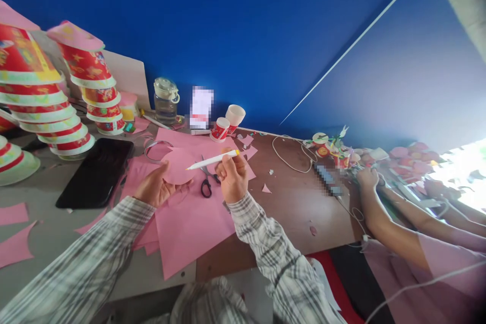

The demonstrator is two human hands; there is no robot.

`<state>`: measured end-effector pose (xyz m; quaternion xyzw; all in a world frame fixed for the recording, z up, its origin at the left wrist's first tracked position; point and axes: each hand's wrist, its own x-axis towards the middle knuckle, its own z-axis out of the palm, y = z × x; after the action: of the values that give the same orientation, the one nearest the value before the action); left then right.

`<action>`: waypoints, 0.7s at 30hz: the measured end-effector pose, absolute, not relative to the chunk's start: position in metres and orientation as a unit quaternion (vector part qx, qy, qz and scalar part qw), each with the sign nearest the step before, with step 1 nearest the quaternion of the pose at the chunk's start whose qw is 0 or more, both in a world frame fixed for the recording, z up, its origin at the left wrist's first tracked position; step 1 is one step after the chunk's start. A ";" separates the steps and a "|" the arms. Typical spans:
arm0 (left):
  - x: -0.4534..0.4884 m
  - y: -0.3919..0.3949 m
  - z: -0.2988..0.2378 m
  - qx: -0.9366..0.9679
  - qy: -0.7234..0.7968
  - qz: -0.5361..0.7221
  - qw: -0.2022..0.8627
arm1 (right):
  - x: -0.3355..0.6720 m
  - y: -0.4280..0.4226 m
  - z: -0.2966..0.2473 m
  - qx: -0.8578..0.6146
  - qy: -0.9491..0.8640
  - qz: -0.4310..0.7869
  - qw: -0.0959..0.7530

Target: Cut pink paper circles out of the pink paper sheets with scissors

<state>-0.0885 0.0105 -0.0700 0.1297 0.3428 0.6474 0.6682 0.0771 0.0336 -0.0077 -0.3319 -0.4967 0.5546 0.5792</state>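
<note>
Between the thumb and fingers of my left hand point(155, 186) is a round piece of pink paper point(178, 166), held above the table. My right hand point(232, 177) grips a white marker pen point(210, 160) with a yellow end, its tip pointing left to the paper's right edge. Whether the tip touches the paper I cannot tell. Beneath the hands lie large sheets of pink paper point(190, 243). A pair of scissors point(206, 187) with dark handles rests on them, partly hidden by the pen and my right hand.
Stacks of red paper cups point(100, 96) with pink paper tops stand left, beside a black tablet-like slab point(96, 172). Behind are a lidded jug point(166, 98), a lit phone point(201, 107) and cups point(220, 129). To the right, a co-worker's hands point(367, 178) are near small crafts and a cable.
</note>
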 end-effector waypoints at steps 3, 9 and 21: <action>-0.089 0.010 -0.072 0.131 0.337 0.648 0.670 | 0.075 0.039 -0.020 -0.333 -0.464 0.596 0.564; -0.088 0.010 -0.070 0.118 0.334 0.645 0.677 | 0.073 0.046 -0.043 -0.331 -0.451 0.609 0.562; -0.086 0.009 -0.072 0.149 0.338 0.634 0.680 | 0.075 0.029 -0.054 -0.362 -0.630 0.377 0.574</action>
<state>-0.0861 0.0092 -0.0723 0.1493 0.3376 0.6335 0.6800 0.0749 0.0290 -0.0544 -0.3621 -0.6301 0.3774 0.5739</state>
